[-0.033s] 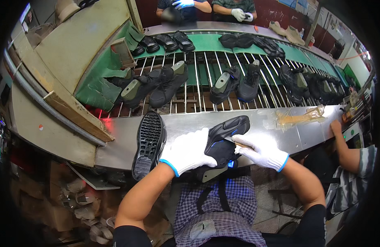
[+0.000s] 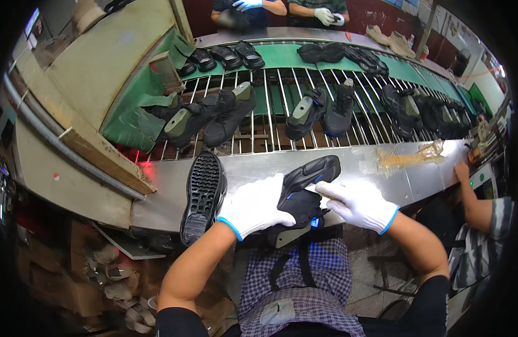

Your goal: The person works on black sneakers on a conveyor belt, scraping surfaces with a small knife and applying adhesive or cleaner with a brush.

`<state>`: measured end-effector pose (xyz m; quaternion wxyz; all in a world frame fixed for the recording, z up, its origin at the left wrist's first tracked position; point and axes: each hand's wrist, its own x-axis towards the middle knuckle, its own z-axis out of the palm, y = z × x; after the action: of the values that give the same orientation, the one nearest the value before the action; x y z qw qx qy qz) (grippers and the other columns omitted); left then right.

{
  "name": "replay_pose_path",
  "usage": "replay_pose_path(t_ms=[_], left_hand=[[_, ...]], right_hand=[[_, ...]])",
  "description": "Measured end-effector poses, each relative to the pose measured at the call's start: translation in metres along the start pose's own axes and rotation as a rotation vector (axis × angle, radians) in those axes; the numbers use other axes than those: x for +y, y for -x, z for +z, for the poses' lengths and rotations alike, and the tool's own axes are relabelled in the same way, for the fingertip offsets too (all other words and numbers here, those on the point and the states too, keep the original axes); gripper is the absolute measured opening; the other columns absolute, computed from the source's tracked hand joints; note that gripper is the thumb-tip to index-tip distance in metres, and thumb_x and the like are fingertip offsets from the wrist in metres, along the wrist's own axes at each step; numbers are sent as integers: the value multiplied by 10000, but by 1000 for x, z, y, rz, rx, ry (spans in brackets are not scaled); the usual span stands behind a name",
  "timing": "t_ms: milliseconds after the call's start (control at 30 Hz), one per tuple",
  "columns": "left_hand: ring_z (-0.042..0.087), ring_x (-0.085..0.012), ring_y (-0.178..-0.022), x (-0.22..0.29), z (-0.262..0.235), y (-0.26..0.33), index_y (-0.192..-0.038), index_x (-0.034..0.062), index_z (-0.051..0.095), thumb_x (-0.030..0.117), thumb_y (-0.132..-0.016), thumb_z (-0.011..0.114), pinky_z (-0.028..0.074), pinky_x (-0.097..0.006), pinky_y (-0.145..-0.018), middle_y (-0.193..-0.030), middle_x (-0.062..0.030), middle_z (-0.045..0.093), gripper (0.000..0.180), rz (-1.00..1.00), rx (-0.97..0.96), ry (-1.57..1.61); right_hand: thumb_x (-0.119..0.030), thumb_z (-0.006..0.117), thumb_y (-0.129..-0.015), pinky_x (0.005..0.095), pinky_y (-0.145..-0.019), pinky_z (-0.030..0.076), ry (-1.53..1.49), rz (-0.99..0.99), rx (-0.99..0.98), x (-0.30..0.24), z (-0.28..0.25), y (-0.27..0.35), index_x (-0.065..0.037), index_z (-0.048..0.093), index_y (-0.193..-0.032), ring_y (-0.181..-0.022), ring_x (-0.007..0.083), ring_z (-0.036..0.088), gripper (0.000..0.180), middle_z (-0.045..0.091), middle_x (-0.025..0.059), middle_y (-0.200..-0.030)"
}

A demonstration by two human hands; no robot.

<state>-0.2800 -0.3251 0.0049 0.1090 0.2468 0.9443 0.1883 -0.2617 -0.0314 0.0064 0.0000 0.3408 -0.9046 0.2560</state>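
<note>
My left hand (image 2: 257,203), in a white glove with a blue cuff, is wrapped round a black shoe (image 2: 301,209) at the steel ledge's near edge. A greenish last (image 2: 291,237) shows at the shoe's near end, with a small blue tag beside it. A black sole (image 2: 315,171) runs along the shoe's far side. My right hand (image 2: 357,205), gloved alike, is closed with bent fingers at the right side of the shoe. What its fingers hold is hidden. Left of my left hand a loose black sole (image 2: 203,194) lies tread up.
Beyond the steel ledge (image 2: 365,163), a rack of metal bars carries several black shoes (image 2: 337,112) on lasts. Black soles (image 2: 228,56) rest on a green belt behind. A wooden-edged panel (image 2: 102,157) borders the left. Co-workers stand across and at the right (image 2: 478,216).
My right hand has shifted slightly right and turned. A brownish thing seen between its fingers before is now out of sight. My left hand and the shoe stay put.
</note>
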Motion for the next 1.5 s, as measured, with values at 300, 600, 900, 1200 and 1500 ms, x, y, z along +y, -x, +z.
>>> replay_pose_path(t_ms=[300, 600, 900, 1200, 1500], left_hand=[[715, -408, -1071, 5, 2, 9, -1477, -78, 459, 583, -805, 828, 578, -475, -902, -1183, -251, 702, 1013, 66, 22, -89], [714, -382, -1026, 11, 5, 13, -1360, -61, 493, 492, -860, 815, 591, -470, -827, -1114, -201, 690, 812, 98, 82, -173], [409, -501, -1473, -7, 61, 83, -1586, -45, 337, 479, -616, 999, 379, -535, -1217, -1606, -317, 370, 1286, 68, 633, 26], [408, -484, -1404, 2, 87, 70, -1620, -83, 186, 537, -708, 933, 432, -550, -1156, -1519, -341, 380, 1332, -167, 620, 43], [530, -466, -1252, -6, 94, 65, -1538, -101, 360, 553, -778, 878, 481, -538, -1079, -1403, -313, 505, 1128, 10, 820, -81]], right_hand=[[-265, 606, -1038, 470, -775, 598, 116, 109, -514, -61, -52, -50, -195, 591, -1467, -856, 334, 757, 434, 774, 165, -1008], [-243, 646, -1039, 449, -577, 520, 72, 48, -239, -50, -29, -13, -194, 534, -1481, -668, 342, 637, 458, 630, 203, -900], [-218, 669, -1016, 433, -608, 551, 108, -5, -191, -65, -12, 16, -195, 507, -1542, -675, 317, 669, 551, 650, 165, -843], [-343, 617, -1049, 459, -558, 572, 185, 161, -291, -115, 36, 2, -293, 479, -1530, -676, 334, 708, 503, 676, 162, -911], [-212, 573, -1003, 441, -482, 575, 247, 71, -246, -140, 68, 4, -174, 519, -1531, -602, 271, 716, 532, 667, 141, -852]])
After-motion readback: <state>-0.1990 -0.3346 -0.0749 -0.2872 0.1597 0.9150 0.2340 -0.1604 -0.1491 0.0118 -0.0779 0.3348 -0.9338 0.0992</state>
